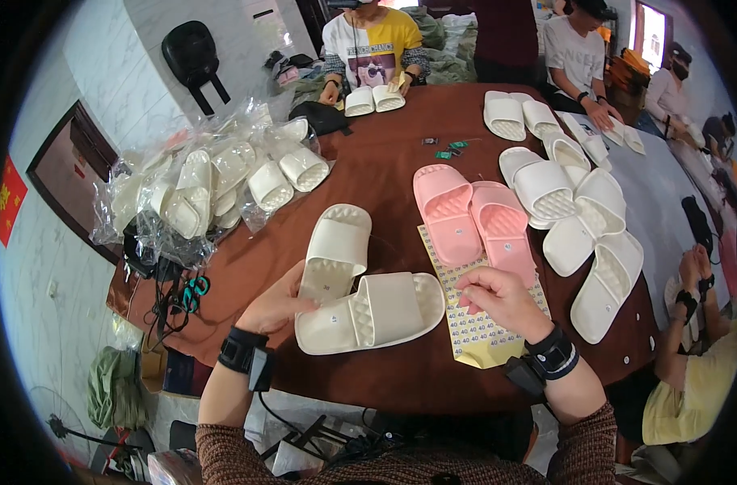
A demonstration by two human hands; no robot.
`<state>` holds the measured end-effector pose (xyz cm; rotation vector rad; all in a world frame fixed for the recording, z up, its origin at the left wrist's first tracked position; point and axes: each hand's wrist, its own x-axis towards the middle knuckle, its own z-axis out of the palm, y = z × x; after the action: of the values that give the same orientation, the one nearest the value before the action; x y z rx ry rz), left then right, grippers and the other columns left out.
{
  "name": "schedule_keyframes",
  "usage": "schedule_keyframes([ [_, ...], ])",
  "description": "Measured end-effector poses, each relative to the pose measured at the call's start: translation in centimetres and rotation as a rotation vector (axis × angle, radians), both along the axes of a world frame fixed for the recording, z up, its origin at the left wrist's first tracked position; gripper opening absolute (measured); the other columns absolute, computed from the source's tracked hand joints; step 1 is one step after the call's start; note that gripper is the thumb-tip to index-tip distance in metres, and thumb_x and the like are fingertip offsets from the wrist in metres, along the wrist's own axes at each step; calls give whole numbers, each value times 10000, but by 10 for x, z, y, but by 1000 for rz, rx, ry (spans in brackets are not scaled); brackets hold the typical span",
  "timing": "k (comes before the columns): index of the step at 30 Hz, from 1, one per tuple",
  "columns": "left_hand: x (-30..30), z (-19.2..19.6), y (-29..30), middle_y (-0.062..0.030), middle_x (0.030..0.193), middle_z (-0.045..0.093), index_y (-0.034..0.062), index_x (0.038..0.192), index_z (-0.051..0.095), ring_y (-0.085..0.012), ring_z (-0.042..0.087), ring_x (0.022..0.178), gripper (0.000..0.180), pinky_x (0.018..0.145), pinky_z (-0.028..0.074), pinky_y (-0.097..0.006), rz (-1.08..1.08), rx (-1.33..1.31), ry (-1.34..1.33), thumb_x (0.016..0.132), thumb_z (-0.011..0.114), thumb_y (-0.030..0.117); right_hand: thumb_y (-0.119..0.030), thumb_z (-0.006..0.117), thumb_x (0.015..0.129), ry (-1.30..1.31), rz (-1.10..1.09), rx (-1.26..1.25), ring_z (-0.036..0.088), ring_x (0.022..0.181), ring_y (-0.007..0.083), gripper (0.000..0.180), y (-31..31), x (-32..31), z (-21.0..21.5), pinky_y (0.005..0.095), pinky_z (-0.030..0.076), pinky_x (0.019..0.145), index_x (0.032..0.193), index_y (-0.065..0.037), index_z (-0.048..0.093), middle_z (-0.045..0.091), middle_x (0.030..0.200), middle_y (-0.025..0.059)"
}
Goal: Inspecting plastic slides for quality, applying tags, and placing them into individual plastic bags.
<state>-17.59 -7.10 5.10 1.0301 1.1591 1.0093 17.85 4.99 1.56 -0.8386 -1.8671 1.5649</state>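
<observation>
Two cream slippers lie in front of me: an upright slipper (336, 242) and a sideways slipper (376, 315) overlapping its heel end. My left hand (273, 303) is closed at their heel ends, thumb by the sideways slipper's edge and fingers along the upright one. That sideways slipper bears a small round sticker on its insole. Over a yellow-backed sheet of round stickers (482, 343), my right hand (504, 305) has its fingers curled in a pinch; whatever is between the fingertips is too small to make out. A pair of pink slippers (459, 230) rests on the sheet's far part.
Several cream slippers (599, 279) overlap at right. Plastic-bagged slippers (199, 190) pile up at left, near teal-handled scissors (194, 293) and cables. Small green items (449, 151) lie on the brown cloth (385, 190). Across the table a person (376, 48) handles slippers; others sit at right.
</observation>
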Motion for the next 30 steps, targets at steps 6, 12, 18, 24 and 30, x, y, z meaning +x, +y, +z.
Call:
schedule_keyframes([
  [6, 11, -15, -16, -118, 1357, 503, 15, 1445, 300, -238, 519, 1259, 845, 1086, 398, -387, 75, 49, 38, 684, 659, -53, -55, 554, 948, -36, 82, 63, 633, 727, 87, 177, 4, -7, -4, 237, 527, 667, 1087, 21, 634, 678, 875, 63],
  [12, 36, -5, -23, -178, 1423, 450, 15, 1495, 239, -302, 499, 1290, 857, 1074, 427, -422, 275, 35, -296, 708, 565, -82, -68, 569, 945, 47, 19, 100, 636, 732, 95, 174, 7, -1, -7, 247, 531, 677, 1092, 1, 631, 672, 863, 42],
  [18, 75, 15, -20, -186, 1409, 464, 29, 1492, 251, -334, 510, 1276, 834, 1053, 454, -462, 388, 248, -366, 726, 564, -71, -130, 625, 924, 40, 99, 252, 641, 786, 121, 245, 7, -6, -18, 271, 520, 705, 1125, 8, 596, 671, 900, 68],
  [24, 128, 5, 17, -129, 1296, 529, 50, 1406, 343, -277, 557, 1197, 797, 1021, 476, -423, 343, 345, -328, 699, 706, -20, -273, 706, 889, 301, 145, 171, 643, 884, 177, 601, 10, -13, -29, 319, 512, 790, 1343, -6, 417, 652, 1061, 120],
  [30, 154, -24, 36, -161, 1348, 482, 51, 1420, 295, -309, 537, 1226, 718, 1035, 468, -475, 297, 374, -328, 770, 569, -86, -181, 673, 895, 326, -7, -114, 602, 885, 112, 576, 0, 0, 4, 267, 531, 704, 1363, 4, 392, 604, 1057, 53],
])
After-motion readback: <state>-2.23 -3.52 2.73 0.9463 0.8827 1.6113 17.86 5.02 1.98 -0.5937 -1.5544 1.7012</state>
